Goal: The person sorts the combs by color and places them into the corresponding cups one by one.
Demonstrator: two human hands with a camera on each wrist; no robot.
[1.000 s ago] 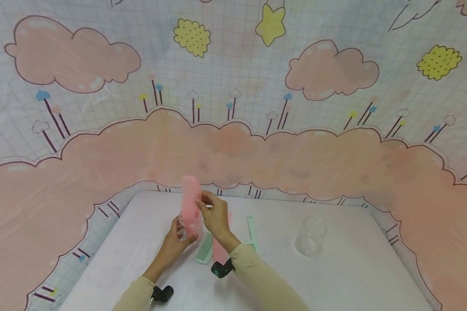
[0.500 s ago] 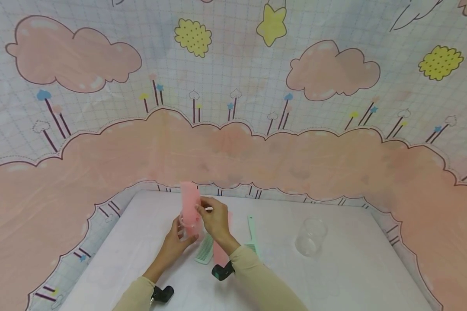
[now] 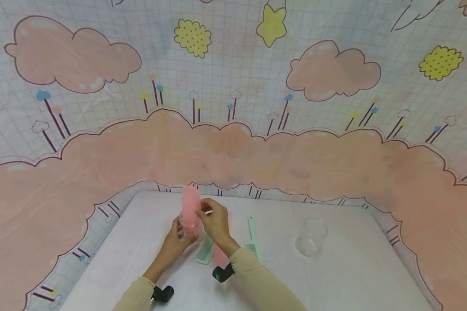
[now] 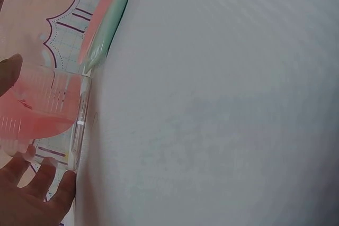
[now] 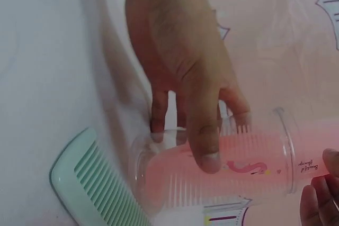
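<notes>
My left hand (image 3: 175,242) holds a clear plastic jar (image 5: 139,165), thumb on one side and fingers on the other. Inside it stands a pink comb (image 3: 190,203), its upper part sticking out above the rim. A flamingo print and small lettering show on the comb in the right wrist view. My right hand (image 3: 215,219) pinches the comb's edge above the rim. Through the jar wall in the left wrist view, the comb's pink body (image 4: 50,125) reaches close to the bottom. Beside the jar on the table lies a light green comb (image 3: 204,250).
A pink comb (image 3: 219,255) lies under my right forearm, partly hidden. Just right of it is a green handled comb (image 3: 251,231). Farther right on the white table (image 3: 358,268) stands another clear jar (image 3: 309,242). A patterned cloth (image 3: 257,160) hangs behind the table.
The pink comb has gone lower into the jar, and my right hand has come down with it. My left hand and the jar have stayed in place.
</notes>
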